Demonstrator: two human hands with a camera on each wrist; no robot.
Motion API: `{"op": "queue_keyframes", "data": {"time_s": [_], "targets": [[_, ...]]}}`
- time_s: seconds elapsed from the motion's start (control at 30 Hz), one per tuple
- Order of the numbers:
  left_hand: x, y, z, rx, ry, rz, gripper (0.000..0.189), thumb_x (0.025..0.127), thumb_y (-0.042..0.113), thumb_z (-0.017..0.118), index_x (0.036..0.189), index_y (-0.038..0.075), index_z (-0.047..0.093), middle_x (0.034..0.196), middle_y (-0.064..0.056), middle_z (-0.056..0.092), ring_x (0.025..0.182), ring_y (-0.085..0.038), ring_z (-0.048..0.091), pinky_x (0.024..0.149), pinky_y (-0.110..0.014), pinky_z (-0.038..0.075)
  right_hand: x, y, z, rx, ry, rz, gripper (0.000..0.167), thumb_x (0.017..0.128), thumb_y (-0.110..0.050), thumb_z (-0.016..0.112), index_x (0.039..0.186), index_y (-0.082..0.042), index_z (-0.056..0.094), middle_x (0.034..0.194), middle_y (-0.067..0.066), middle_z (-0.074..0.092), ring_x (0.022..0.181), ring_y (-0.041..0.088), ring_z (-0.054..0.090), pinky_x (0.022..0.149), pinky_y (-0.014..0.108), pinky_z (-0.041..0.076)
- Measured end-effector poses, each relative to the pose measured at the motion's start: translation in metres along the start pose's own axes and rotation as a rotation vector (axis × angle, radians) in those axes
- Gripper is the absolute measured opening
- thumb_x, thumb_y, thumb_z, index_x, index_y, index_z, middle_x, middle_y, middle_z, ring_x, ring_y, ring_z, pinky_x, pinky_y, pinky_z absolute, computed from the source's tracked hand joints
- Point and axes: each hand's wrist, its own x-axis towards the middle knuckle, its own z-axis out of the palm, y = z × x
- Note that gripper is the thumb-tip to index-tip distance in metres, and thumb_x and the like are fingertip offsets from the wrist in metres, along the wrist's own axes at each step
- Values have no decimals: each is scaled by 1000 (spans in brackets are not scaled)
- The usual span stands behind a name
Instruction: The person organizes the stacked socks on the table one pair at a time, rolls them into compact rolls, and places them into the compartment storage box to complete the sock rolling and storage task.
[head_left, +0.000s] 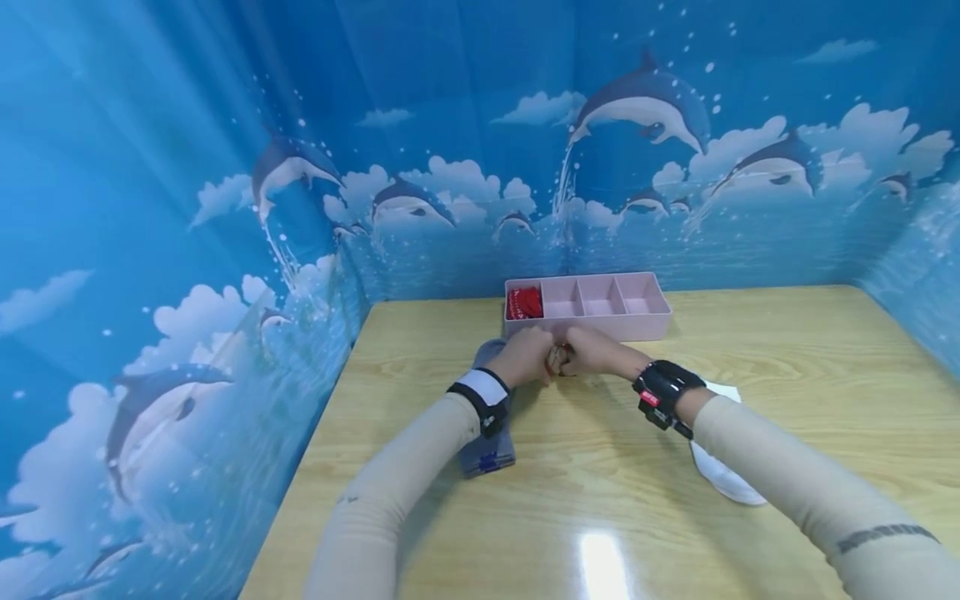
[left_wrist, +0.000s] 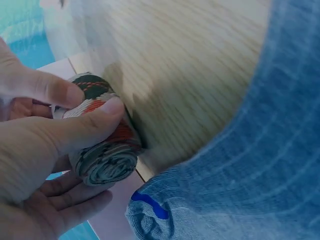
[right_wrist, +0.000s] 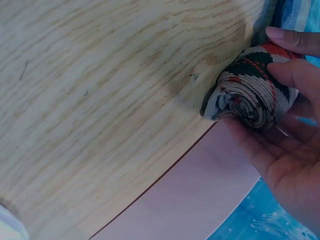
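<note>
Between both hands is a rolled-up patterned sock (left_wrist: 107, 162) in dark green, red and whitish grey, its spiral end visible. My left hand (head_left: 527, 354) grips it from one side, thumb laid across the top of the roll. On the other side my right hand (head_left: 597, 350) pinches the roll (right_wrist: 250, 92) between thumb and fingers. In the head view the hands mostly cover it, just in front of the pink box. Under and beside the left wrist lies a blue-grey sock (head_left: 487, 454), flat on the table.
A pink box (head_left: 600, 329) with several compartments stands at the table's back; a red patterned bundle (head_left: 524, 303) fills its leftmost one. A white sock (head_left: 723, 475) lies partly under the right forearm. Blue dolphin-print curtain (head_left: 465, 108) surrounds the wooden table (head_left: 420, 350).
</note>
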Motion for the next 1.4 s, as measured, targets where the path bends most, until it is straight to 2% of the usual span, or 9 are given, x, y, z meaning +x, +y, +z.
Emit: {"op": "queue_keyframes", "data": {"time_s": [0.2, 0.4, 0.53, 0.7, 0.93, 1.1, 1.2, 1.27, 1.4], "targets": [[-2, -1, 3, 56, 42, 46, 8, 83, 11, 81, 87, 9, 74, 86, -2, 73, 75, -13, 57, 75, -30, 53, -3, -3, 2, -16, 55, -8, 53, 73, 9, 74, 124, 5, 59, 104, 15, 65, 88, 24, 60, 73, 36, 51], [-1, -3, 7, -48, 41, -16, 15, 84, 13, 81, 96, 9, 74, 88, -1, 72, 74, -11, 57, 73, -26, 52, -13, 2, 16, -56, 25, 9, 67, 89, -1, 70, 148, 6, 39, 130, 27, 59, 104, 30, 63, 89, 46, 54], [-2, -2, 7, -99, 23, -13, 26, 79, 17, 87, 100, 8, 75, 90, -2, 75, 76, -11, 59, 75, -25, 53, -20, 5, 23, -105, 23, 17, 83, 87, -9, 77, 154, 6, 30, 138, 30, 56, 118, 38, 63, 100, 51, 51], [-1, -2, 6, -132, -6, -9, 31, 72, 16, 91, 98, 7, 76, 85, 0, 73, 73, -10, 58, 70, -21, 50, -24, 4, 30, -298, 102, -47, 72, 78, -14, 88, 136, 8, 51, 118, 25, 66, 107, 38, 68, 92, 49, 56], [4, -6, 4, -196, -31, -22, 24, 73, 14, 89, 75, 9, 65, 64, 6, 46, 62, -9, 44, 54, -19, 34, -21, -3, 35, -575, 217, -146, 51, 72, -19, 91, 105, 7, 63, 90, 15, 64, 75, 26, 65, 65, 41, 57], [5, -9, -1, -265, -11, -9, 27, 70, 15, 92, 86, 6, 72, 68, 5, 51, 66, -9, 45, 58, -18, 35, -19, -4, 29, -550, 199, -119, 50, 70, -14, 90, 107, 6, 63, 88, 14, 67, 76, 26, 66, 66, 40, 57], [4, -13, -13, -359, -12, 37, 32, 78, 26, 89, 98, 7, 71, 74, 4, 54, 69, -8, 46, 62, -19, 36, -16, -6, 12, -439, 163, -97, 45, 72, -10, 87, 106, 5, 63, 82, 11, 66, 71, 22, 63, 62, 35, 54], [3, -17, -24, -444, 9, 69, 33, 86, 35, 82, 105, 10, 69, 77, 4, 53, 71, -8, 46, 64, -21, 37, -12, -9, -6, -369, 151, -58, 35, 73, -5, 83, 100, 2, 62, 78, 8, 63, 67, 18, 58, 58, 32, 49], [4, -26, -46, -572, 125, 25, 38, 104, 47, 54, 111, 12, 67, 78, -2, 51, 69, -21, 49, 64, -29, 38, 2, -18, -48, -267, 182, 73, 21, 77, -1, 76, 90, -2, 60, 73, 8, 58, 59, 16, 52, 54, 30, 41]]}}
